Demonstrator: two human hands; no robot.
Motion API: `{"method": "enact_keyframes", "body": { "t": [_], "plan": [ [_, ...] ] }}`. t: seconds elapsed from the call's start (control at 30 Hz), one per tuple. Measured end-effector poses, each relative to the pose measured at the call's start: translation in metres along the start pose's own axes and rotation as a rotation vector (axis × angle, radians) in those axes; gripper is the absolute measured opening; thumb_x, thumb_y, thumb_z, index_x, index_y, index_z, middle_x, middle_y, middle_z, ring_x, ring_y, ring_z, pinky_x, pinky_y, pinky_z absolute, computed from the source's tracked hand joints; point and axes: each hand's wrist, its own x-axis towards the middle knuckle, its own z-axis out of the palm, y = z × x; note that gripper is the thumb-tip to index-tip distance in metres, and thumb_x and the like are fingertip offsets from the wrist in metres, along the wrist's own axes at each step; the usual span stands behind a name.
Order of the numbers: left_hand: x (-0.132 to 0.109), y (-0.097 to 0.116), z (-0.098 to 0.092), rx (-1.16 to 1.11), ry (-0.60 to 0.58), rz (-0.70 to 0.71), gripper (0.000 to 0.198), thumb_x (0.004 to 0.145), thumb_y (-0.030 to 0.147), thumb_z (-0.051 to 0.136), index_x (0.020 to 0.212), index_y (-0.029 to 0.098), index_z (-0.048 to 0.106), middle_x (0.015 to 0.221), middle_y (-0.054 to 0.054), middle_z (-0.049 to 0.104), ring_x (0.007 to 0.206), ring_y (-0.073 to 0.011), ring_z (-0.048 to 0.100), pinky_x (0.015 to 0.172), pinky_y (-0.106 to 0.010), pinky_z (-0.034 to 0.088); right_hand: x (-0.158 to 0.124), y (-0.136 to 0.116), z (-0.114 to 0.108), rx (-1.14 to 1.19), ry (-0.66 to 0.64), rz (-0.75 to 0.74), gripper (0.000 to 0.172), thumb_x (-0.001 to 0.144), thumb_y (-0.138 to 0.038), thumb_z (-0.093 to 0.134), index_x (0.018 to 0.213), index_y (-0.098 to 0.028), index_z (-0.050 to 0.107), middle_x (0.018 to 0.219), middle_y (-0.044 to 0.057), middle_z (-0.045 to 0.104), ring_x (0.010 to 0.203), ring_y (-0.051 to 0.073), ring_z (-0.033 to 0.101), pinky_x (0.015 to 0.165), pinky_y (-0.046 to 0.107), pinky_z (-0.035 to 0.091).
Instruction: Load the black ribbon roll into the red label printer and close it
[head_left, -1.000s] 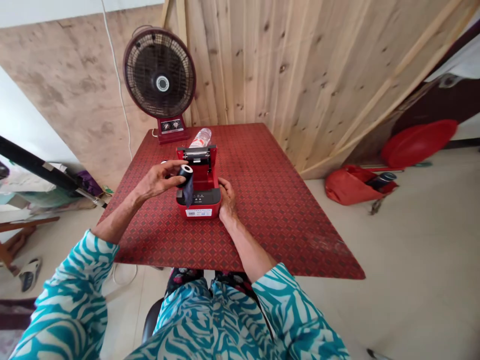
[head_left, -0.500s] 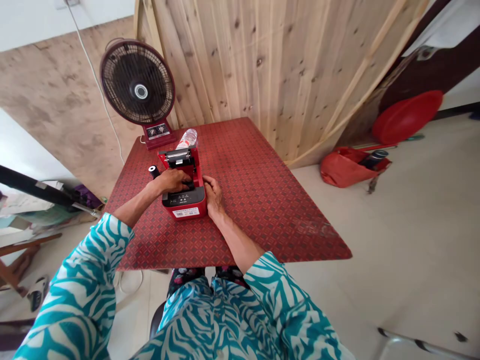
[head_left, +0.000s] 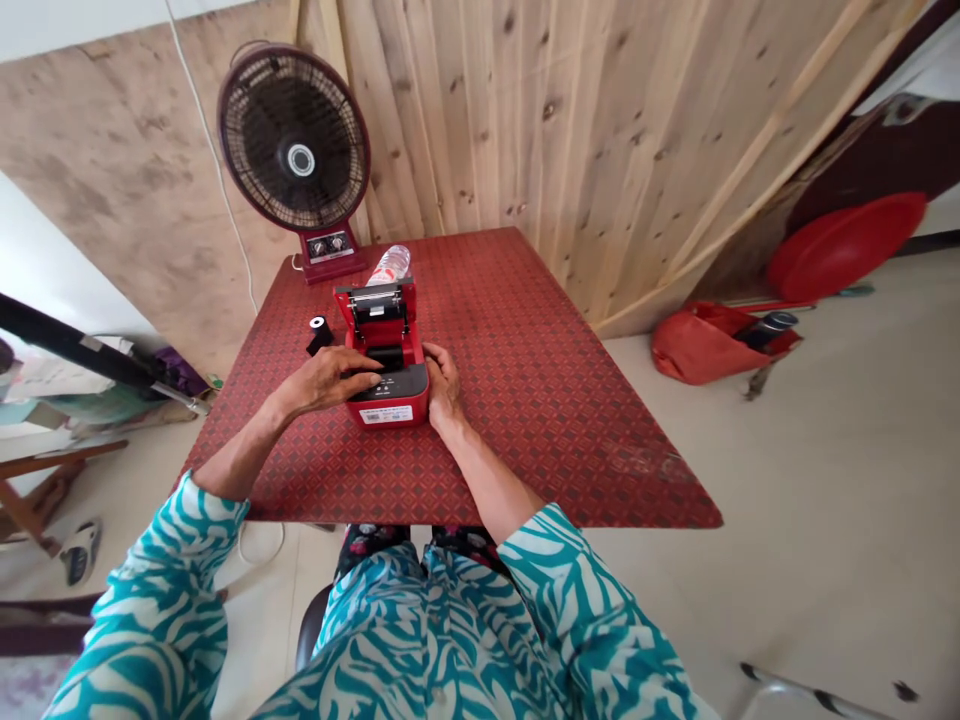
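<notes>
The open printer (head_left: 388, 403) stands on the surface (head_left: 525, 400), left of the frame's centre; the step in hand appears to be adjusting the black roll (head_left: 387, 357) inside it, the left hand (head_left: 326, 380) lying across its front panel (head_left: 403, 381), grip apparently released, and the right hand (head_left: 442, 387) along its right side. The next move seemingly calls for clearing the left hand from the opening. The left palm and the roll's left end are hidden, and whether the right grip clasps the printer cannot be told.
</notes>
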Motion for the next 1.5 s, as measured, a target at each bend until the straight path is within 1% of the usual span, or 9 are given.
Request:
{"method": "enact_keyframes", "body": {
  "t": [0.2,0.27,0.47,0.7,0.9,1.0,1.17,1.27,1.5],
  "plan": [
    [0.004,0.002,0.012,-0.065,0.095,-0.053,0.030,0.087,0.042,0.058,0.098,0.022,0.077,0.094,-0.003,0.076,0.082,-0.0200,0.068,0.081,-0.032,0.054,0.001,0.000,-0.002,-0.021,-0.012,-0.011,0.032,0.077,-0.041,0.057,0.100,-0.023,0.069,0.105,0.003,0.072,0.104,0.020,0.061,0.094,0.037,0.050],
    [0.005,0.001,0.013,-0.052,0.119,0.011,0.028,0.088,0.040,0.058,0.096,0.022,0.077,0.092,-0.003,0.076,0.082,-0.0195,0.068,0.080,-0.032,0.053,0.001,0.000,-0.003,-0.026,-0.016,-0.015,0.032,0.078,-0.041,0.057,0.101,-0.023,0.068,0.105,0.003,0.072,0.105,0.020,0.061,0.094,0.037,0.050],
    [-0.003,0.004,0.018,0.184,0.251,0.244,0.022,0.094,0.034,0.057,0.096,0.024,0.076,0.093,-0.004,0.077,0.089,-0.0196,0.068,0.098,-0.041,0.043,0.001,0.001,-0.002,-0.008,-0.012,0.007,0.032,0.075,-0.041,0.060,0.101,-0.024,0.069,0.107,0.003,0.072,0.103,0.019,0.062,0.092,0.036,0.051],
    [-0.020,0.018,0.030,0.335,0.314,0.344,0.024,0.098,0.030,0.051,0.096,0.026,0.074,0.096,-0.002,0.075,0.090,-0.0169,0.065,0.108,-0.042,0.034,0.002,-0.002,-0.003,-0.003,-0.005,0.020,0.037,0.072,-0.042,0.058,0.103,-0.023,0.068,0.103,0.003,0.073,0.098,0.019,0.063,0.092,0.037,0.051],
    [-0.029,0.023,0.037,0.350,0.335,0.321,0.023,0.099,0.030,0.051,0.094,0.027,0.073,0.094,-0.002,0.075,0.089,-0.0171,0.065,0.109,-0.043,0.033,0.000,0.000,-0.003,-0.033,0.016,0.018,0.039,0.070,-0.042,0.058,0.103,-0.022,0.067,0.106,0.004,0.071,0.097,0.019,0.063,0.092,0.038,0.050],
    [-0.031,0.024,0.039,0.360,0.373,0.350,0.021,0.098,0.027,0.051,0.092,0.025,0.072,0.091,-0.002,0.074,0.088,-0.0169,0.065,0.107,-0.042,0.035,0.010,-0.003,-0.001,-0.038,0.033,0.026,0.042,0.071,-0.045,0.058,0.106,-0.022,0.065,0.111,0.006,0.071,0.098,0.019,0.063,0.094,0.038,0.049],
    [-0.036,0.027,0.045,0.444,0.426,0.389,0.020,0.097,0.023,0.052,0.092,0.024,0.071,0.090,-0.003,0.074,0.088,-0.0178,0.064,0.106,-0.043,0.036,0.055,-0.026,0.010,-0.121,-0.016,-0.048,0.047,0.076,-0.054,0.058,0.112,-0.025,0.063,0.125,0.006,0.067,0.112,0.019,0.061,0.099,0.039,0.047],
    [-0.041,0.029,0.049,0.481,0.456,0.386,0.019,0.096,0.024,0.053,0.096,0.023,0.072,0.093,-0.004,0.074,0.088,-0.0190,0.065,0.106,-0.045,0.039,0.076,-0.041,0.020,-0.125,-0.089,-0.071,0.050,0.080,-0.061,0.052,0.113,-0.025,0.064,0.117,0.005,0.070,0.108,0.020,0.063,0.096,0.038,0.047],
    [-0.052,0.032,0.057,0.504,0.483,0.373,0.020,0.094,0.020,0.055,0.106,0.023,0.071,0.100,-0.005,0.075,0.094,-0.0205,0.066,0.108,-0.048,0.039,0.065,-0.052,0.021,-0.122,-0.126,-0.058,0.050,0.078,-0.068,0.052,0.090,-0.022,0.069,0.096,0.003,0.074,0.097,0.019,0.064,0.090,0.035,0.046]
  ]
}}
